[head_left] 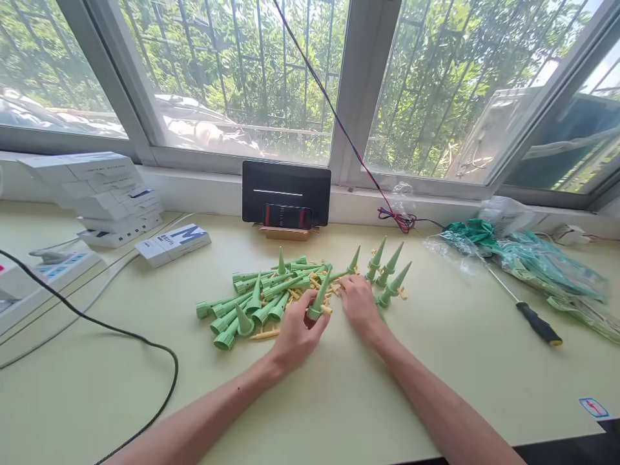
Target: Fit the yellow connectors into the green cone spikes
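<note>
A green cone spike (320, 298) with a yellow piece at its base stands upright in my left hand (296, 329), whose fingers wrap its base. My right hand (361, 303) reaches over small yellow pieces (334, 289); its fingertips are at them, and whether they pinch one is too small to tell. Left of my left hand lies a pile of green cones (252, 298), most on their sides and a few upright. Several green cones (389, 268) stand upright beyond and right of my right hand, some with yellow pieces attached.
A tablet and a phone (285, 216) lean at the back. White boxes (113, 194) and a power strip (62, 274) are at left, with a black cable (140, 336). A screwdriver (537, 323) and green plastic bags (547, 258) lie at right.
</note>
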### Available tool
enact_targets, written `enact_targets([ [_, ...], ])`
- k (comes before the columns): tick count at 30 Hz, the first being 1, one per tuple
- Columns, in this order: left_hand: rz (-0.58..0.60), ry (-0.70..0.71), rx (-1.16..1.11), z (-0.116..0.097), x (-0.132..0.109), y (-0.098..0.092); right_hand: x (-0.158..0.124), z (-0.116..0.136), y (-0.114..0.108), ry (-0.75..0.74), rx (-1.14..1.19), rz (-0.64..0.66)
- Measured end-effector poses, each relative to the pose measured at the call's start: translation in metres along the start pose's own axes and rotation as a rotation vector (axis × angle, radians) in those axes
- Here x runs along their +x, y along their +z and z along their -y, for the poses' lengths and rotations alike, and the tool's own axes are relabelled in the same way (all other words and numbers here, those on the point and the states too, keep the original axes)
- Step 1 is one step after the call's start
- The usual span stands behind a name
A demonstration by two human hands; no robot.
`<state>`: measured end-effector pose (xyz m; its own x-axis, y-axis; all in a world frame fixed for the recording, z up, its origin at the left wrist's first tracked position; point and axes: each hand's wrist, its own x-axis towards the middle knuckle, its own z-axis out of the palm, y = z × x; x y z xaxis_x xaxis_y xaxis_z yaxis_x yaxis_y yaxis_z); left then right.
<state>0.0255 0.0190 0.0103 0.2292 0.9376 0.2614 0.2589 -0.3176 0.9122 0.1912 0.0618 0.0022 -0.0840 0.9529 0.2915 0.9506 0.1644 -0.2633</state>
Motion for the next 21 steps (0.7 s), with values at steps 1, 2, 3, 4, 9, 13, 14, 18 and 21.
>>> enact_targets([
  [1, 0.000, 0.003, 0.003, 0.0004, 0.0000, 0.0000, 0.0000, -0.0001, 0.0004, 0.004, 0.004, 0.001],
  [2, -0.001, 0.006, 0.007, 0.0009, -0.0001, 0.0001, 0.0000, -0.0004, 0.0007, 0.008, 0.009, 0.000],
  [3, -0.003, 0.009, 0.008, 0.0014, -0.0002, 0.0001, 0.0000, -0.0006, 0.0010, 0.013, 0.014, -0.002],
  [4, -0.004, 0.012, 0.007, 0.0018, -0.0004, 0.0001, -0.0001, -0.0009, 0.0013, 0.018, 0.020, -0.004],
  [9, 0.002, 0.030, -0.020, 0.0022, -0.0012, -0.0005, -0.0016, -0.0024, 0.0032, 0.006, 0.030, -0.024],
  [13, -0.009, 0.031, -0.022, 0.0012, -0.0010, -0.0016, -0.0030, -0.0052, 0.0062, -0.030, 0.027, -0.065],
  [14, -0.013, 0.031, -0.019, 0.0010, -0.0008, -0.0019, -0.0031, -0.0060, 0.0069, -0.037, 0.031, -0.076],
  [18, -0.034, 0.040, 0.003, 0.0012, -0.0003, -0.0024, -0.0033, -0.0073, 0.0075, -0.050, 0.036, -0.096],
  [21, -0.036, 0.043, 0.005, 0.0019, -0.0004, -0.0024, -0.0037, -0.0063, 0.0061, -0.043, 0.029, -0.088],
])
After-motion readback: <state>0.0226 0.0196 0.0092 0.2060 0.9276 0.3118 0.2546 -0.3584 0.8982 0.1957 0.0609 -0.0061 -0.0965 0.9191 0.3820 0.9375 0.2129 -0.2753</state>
